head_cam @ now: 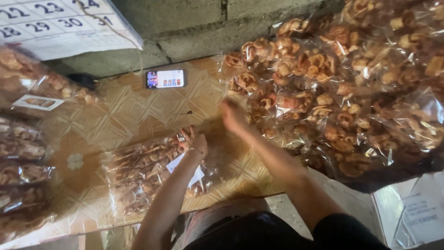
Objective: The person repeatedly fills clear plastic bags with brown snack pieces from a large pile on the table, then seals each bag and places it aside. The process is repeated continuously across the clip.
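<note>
A clear plastic bag of brown fried snacks (138, 173) with a white label lies flat on the patterned table (138, 111) in front of me. My left hand (193, 141) rests on the bag's far right end, fingers bent against the plastic. My right hand (233, 115) is blurred, hovering just right of it at the edge of a big heap of similar snack bags (333, 83). Whether the right hand grips anything is unclear.
More packed snack bags (23, 153) are stacked along the left edge. A phone (165, 78) with a lit screen lies at the table's far side by a concrete block wall. A wall calendar (60, 23) hangs top left. A cardboard box (416, 213) sits bottom right.
</note>
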